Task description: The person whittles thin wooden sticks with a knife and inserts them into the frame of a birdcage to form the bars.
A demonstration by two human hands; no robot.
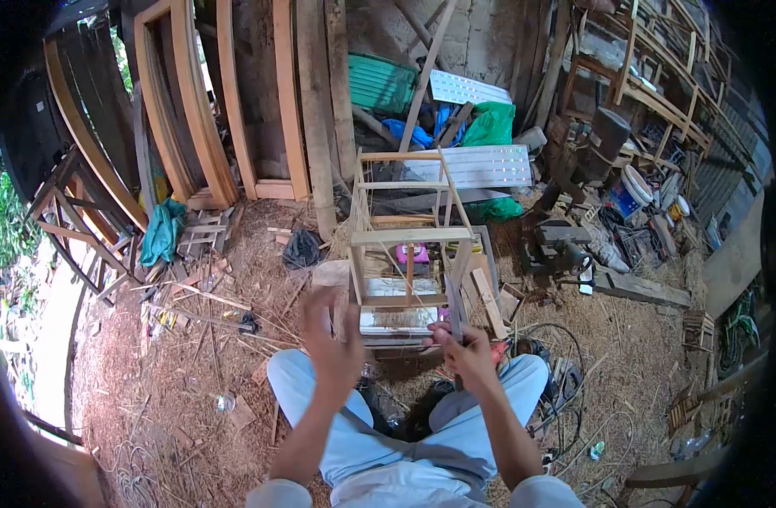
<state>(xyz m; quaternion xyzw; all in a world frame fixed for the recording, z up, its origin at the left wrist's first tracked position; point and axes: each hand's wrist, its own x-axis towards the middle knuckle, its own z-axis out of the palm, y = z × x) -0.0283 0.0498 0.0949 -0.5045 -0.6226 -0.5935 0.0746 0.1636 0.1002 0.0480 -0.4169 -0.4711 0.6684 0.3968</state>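
My left hand (pixel 333 343) is raised beside the near left corner of a small wooden frame (pixel 411 237), its fingers apart and nothing seen between them. A long, thin, flat blade-like piece (pixel 457 306) stands nearly upright in my right hand (pixel 464 351), along the frame's near right side. The fingers of my right hand are closed round its lower part. Inside the frame a pink object (pixel 412 254) shows behind a short upright stick. Under the frame is a low boxlike stand (pixel 396 341).
Wood shavings (pixel 193 372) cover the ground. Tall wooden frames (pixel 202 110) lean at the back left. A power tool with a black cable (pixel 566 381) lies right of my knee. A metal vise-like block (pixel 562 245) stands at the right, and a black bag (pixel 302 249) lies left.
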